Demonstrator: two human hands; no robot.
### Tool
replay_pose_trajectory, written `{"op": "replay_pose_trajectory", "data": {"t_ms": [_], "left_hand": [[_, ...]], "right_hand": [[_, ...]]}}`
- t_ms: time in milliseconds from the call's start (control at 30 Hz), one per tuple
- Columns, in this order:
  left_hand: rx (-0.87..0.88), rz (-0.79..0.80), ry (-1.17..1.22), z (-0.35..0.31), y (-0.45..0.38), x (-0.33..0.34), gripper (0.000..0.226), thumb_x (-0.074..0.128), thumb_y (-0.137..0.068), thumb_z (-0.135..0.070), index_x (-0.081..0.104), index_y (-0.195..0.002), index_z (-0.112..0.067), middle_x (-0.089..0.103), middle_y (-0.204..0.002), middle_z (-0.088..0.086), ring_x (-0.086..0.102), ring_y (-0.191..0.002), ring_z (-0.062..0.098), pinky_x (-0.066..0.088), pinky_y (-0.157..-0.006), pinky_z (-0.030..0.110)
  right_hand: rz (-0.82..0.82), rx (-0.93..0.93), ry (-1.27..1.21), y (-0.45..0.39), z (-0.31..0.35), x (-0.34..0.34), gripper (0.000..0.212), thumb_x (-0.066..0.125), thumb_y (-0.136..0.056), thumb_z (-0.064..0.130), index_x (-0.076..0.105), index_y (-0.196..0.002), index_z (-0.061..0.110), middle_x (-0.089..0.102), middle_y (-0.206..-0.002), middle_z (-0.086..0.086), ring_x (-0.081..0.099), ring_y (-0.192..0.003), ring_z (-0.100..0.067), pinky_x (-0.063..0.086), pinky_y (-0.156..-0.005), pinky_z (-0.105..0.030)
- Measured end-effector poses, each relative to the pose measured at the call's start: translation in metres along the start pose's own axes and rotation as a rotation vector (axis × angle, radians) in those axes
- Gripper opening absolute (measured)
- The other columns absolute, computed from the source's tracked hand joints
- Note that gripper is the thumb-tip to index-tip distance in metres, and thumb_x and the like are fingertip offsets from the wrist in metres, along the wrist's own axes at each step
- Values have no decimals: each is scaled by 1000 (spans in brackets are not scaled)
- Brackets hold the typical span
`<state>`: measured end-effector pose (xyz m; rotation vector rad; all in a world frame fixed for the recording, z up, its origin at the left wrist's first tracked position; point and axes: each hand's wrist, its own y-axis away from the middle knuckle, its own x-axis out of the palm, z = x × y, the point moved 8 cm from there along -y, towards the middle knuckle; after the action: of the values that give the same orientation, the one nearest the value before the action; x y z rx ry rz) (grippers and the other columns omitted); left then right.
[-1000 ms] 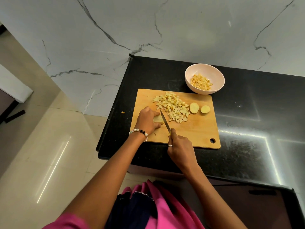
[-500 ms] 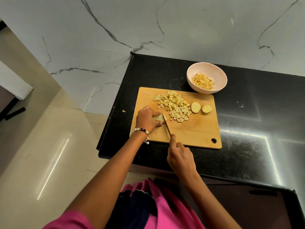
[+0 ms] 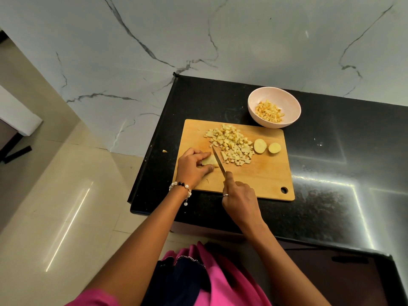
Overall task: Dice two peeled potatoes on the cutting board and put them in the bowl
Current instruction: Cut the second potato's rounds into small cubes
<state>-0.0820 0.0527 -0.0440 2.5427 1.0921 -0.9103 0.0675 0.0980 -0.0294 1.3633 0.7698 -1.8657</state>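
Cutting board (image 3: 260, 180) lies near the front edge of the black table (image 3: 331, 164), within easy reach of both hands. Left hand (image 3: 192, 167) curls over a potato piece (image 3: 209, 161), fingers and thumb pinching it flat to the board so it cannot roll under the blade. Right hand (image 3: 239, 198) is wrapped round the handle of the knife (image 3: 218, 159); the blade slants across the piece's right end, just beside the holding fingertips, probably mid-slice, though how deep it sits is not clear from this angle. Pile of diced potato (image 3: 231, 145) sits pushed toward the far side, keeping the cutting zone free. Two rounded potato ends (image 3: 267, 147) wait beside it, cut faces up. Bowl (image 3: 287, 100) stands just beyond the board's far right corner, already holding some dice (image 3: 269, 111), placed close for a short transfer.
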Motion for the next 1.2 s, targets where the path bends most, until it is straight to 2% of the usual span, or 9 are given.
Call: {"op": "replay_pose_trajectory", "data": {"t_ms": [200, 367, 500, 600, 700, 800, 1033, 1133, 1200], "left_hand": [[3, -40, -11, -2, -2, 2, 46, 82, -71, -25, 69, -113, -15, 54, -99, -6, 54, -81, 12, 47, -73, 16], [2, -60, 2, -3, -3, 4, 43, 81, -71, -21, 70, -112, -13, 56, -99, -2, 53, -81, 13, 50, -78, 26], [-1, -77, 3, -2, -2, 5, 42, 80, -72, -21, 70, -112, -13, 56, -99, -2, 54, -89, 15, 49, -78, 24], [-5, -77, 10, 0, -2, 6, 42, 80, -73, -21, 69, -112, -14, 57, -101, 0, 55, -91, 15, 50, -78, 25], [-1, -65, 13, 1, -2, 4, 43, 80, -72, -21, 69, -113, -14, 58, -103, 0, 55, -87, 13, 50, -78, 22], [13, -63, 15, -1, -1, 3, 44, 81, -72, -21, 68, -114, -14, 56, -102, -2, 54, -85, 11, 48, -77, 19], [34, -75, 61, 7, 5, 1, 54, 81, -72, -18, 63, -122, -11, 56, -108, 0, 56, -87, 10, 48, -81, 16], [78, -113, 44, 5, 7, 0, 56, 79, -73, -17, 60, -126, -13, 59, -107, 0, 56, -93, 13, 52, -85, 29], [122, -122, -7, 1, 9, 1, 66, 77, -75, -18, 50, -135, -17, 65, -106, -1, 55, -96, 15, 50, -84, 29]], "right_hand": [[90, 26, 23, -2, 4, 12, 51, 32, -99, 14, 21, -148, 3, 63, -97, -18, 58, -79, -35, 27, -60, -34], [46, 11, 124, -10, 17, 11, 52, 49, -73, -4, 52, -123, -13, 58, -58, -20, 47, -36, -32, 18, -42, -27], [31, -4, 156, 9, 14, 14, 57, 74, -58, -6, 61, -113, -11, 53, -49, -13, 41, -27, -25, 15, -36, -23], [69, 27, 198, 17, 9, 17, 56, 67, -68, -4, 56, -122, -11, 57, -58, -16, 49, -35, -30, 21, -38, -26], [103, -4, 154, 10, 11, 17, 56, 36, -93, 2, 21, -147, -4, 62, -96, -22, 62, -70, -36, 34, -53, -34], [104, 34, 130, -4, 0, 9, 55, 27, -98, 9, 10, -150, 3, 58, -112, -19, 61, -86, -36, 35, -62, -36], [16, 34, -21, -16, -12, -6, 51, 35, -99, 17, 26, -147, 5, 63, -95, -19, 58, -78, -38, 36, -60, -37], [23, -1, -91, -11, -1, -5, 47, 36, -98, 16, 31, -144, 5, 65, -90, -18, 58, -76, -37, 34, -59, -36], [37, -9, -94, -7, 2, -1, 47, 35, -98, 17, 31, -144, 6, 65, -89, -16, 58, -75, -35, 32, -58, -34]]}}
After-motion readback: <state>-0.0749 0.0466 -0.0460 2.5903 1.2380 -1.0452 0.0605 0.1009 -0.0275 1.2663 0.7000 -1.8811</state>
